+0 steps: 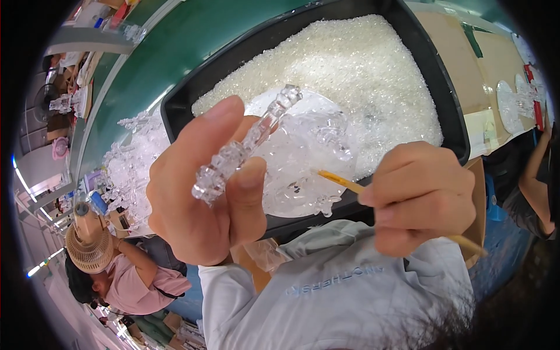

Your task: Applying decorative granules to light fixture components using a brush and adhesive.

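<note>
Two hands, left hand (pixel 201 192) fingers pinching clear beaded rod (pixel 245 143), right hand (pixel 423 195) gripping half-hidden yellow stick (pixel 341 181)

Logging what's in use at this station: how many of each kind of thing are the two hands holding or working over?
Clear beaded crystal rod, in the left hand: 1
Thin yellow stick, in the right hand: 1
Black tray of small clear beads: 1
Clear faceted crystal piece over the tray: 1
Total: 4
</note>
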A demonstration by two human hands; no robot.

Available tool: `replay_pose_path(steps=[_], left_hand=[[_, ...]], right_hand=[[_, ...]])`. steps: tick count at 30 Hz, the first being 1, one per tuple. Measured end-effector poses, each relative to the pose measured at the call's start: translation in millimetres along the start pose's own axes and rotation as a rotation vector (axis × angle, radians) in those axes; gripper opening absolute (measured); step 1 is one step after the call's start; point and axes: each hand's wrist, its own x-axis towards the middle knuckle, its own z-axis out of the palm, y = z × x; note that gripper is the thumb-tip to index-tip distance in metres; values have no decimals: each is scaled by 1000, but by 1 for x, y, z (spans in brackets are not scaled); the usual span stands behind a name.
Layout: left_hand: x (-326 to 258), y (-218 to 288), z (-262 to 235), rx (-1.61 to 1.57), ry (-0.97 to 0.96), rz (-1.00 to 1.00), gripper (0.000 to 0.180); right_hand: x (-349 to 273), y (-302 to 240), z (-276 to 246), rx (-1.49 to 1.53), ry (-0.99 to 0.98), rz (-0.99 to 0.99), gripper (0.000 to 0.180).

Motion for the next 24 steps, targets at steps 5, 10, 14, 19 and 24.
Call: replay_pose_path(steps=[5, 10, 14, 19, 24], left_hand=[[-5, -3, -7, 10, -17, 29, 42], [3, -11, -4, -22, 12, 209, 40], [9, -19, -3, -114, -15, 366, 45], [11, -21, -6, -159, -83, 419, 50], [13, -21, -8, -163, -74, 421, 44]], right_hand=[[2, -1, 0, 82, -28, -3, 13], [3, -2, 7, 100, 143, 0, 13], [1, -6, 2, 87, 167, 54, 15], [2, -2, 1, 147, 101, 4, 13], [2, -5, -2, 126, 46, 19, 12]])
